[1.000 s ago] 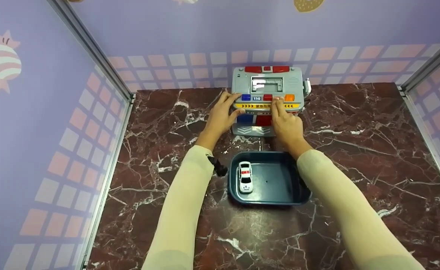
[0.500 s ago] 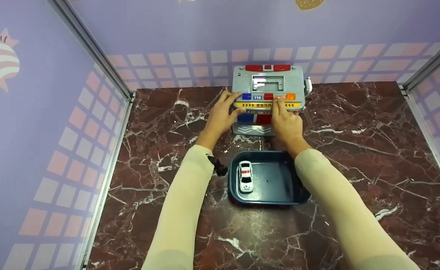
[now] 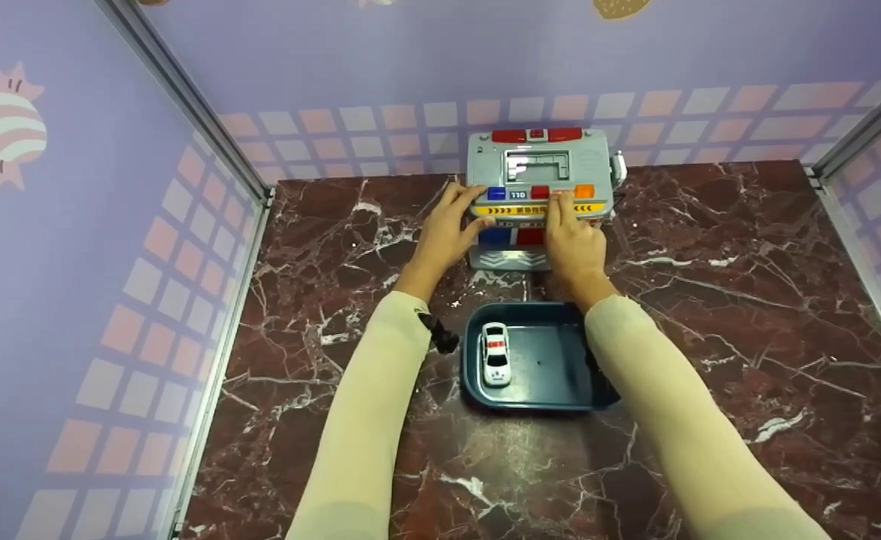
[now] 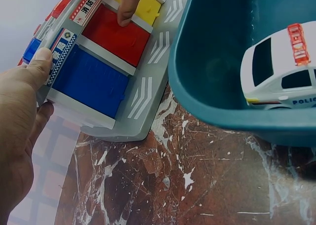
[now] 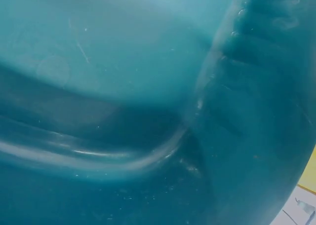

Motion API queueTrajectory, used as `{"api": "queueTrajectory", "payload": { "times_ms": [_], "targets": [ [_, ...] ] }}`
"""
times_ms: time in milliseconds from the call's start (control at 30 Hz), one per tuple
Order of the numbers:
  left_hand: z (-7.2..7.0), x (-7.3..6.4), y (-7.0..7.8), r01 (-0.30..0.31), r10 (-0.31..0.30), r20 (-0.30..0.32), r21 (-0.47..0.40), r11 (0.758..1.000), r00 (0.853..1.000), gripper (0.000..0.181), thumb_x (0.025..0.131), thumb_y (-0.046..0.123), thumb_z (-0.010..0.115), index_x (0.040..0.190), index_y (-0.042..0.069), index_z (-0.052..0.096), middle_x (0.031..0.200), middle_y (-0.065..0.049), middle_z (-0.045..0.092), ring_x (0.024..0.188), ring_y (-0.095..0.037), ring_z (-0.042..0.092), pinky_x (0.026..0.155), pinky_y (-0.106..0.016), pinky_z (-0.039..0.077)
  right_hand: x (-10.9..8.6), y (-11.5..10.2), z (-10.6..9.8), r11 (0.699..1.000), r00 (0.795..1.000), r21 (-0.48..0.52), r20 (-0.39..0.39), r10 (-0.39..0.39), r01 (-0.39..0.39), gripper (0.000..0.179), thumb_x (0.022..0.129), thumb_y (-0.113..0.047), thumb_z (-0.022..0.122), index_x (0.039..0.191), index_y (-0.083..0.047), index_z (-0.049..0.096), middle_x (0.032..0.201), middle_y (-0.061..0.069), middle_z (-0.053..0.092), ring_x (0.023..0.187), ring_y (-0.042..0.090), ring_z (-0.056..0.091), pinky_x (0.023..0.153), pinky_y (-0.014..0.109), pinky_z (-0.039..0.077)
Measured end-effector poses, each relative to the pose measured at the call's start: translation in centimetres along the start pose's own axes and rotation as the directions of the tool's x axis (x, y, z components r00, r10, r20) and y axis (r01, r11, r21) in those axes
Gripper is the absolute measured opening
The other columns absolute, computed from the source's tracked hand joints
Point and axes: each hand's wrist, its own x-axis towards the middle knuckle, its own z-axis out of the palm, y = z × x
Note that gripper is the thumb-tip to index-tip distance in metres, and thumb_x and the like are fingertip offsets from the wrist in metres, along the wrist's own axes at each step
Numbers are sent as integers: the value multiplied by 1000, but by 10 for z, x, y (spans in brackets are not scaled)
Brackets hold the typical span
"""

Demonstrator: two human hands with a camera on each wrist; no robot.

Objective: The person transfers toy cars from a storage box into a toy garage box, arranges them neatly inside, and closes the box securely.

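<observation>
A grey toy garage (image 3: pixel 492 169) stands at the back against the wall, with coloured buttons on top and blue, red and yellow doors in front. My left hand (image 3: pixel 442 229) holds its left side, the thumb at the front edge in the left wrist view. My right hand (image 3: pixel 575 244) presses near the orange button with two straight fingers; its thumb (image 4: pixel 127 10) lies against the red door (image 4: pixel 116 37). Nearer me, a white toy police car (image 3: pixel 496 356) sits in the left of a dark teal tray (image 3: pixel 541 407). The right wrist view shows only the tray up close, with no hand.
Brown-red marbled table (image 3: pixel 320 300) lies all around. Purple panels with a pink and white checked pattern close off the back wall (image 3: pixel 380 67) and both sides. A black wrist camera (image 3: pixel 444 339) hangs by my left sleeve, close to the tray's left rim.
The head view has shifted slightly. Both hands keep their places on the toy garage, and the car and tray have not moved.
</observation>
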Motion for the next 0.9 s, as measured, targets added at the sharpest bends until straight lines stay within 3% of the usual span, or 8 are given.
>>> {"api": "queueTrajectory", "payload": {
  "times_ms": [433,733,900],
  "targets": [
    [2,1,0,-21,21,-12,16,1000,1000,72,99,51,69,161,16,57,147,-12,56,130,-33,65,112,-53,58,2,-2,0,1000,997,-8,-71,10,-10,36,107,-5,54,141,5,62,138,22,66,58,44,69,48,57,59],
    [2,0,0,-43,43,-7,9,999,999,72,100,51,67,161,15,57,147,-11,56,126,-32,66,110,-51,59,4,-3,-1,1000,998,5,-53,29,-28,33,105,-4,55,135,6,62,136,22,66,57,44,69,48,58,59],
    [0,0,0,-48,48,-7,8,999,999,69,102,48,68,162,15,57,148,-10,56,121,-31,65,107,-50,58,7,-7,-1,999,995,-35,-96,19,-22,29,106,-5,55,131,7,62,130,22,66,55,41,68,47,55,58]
  ]
}}
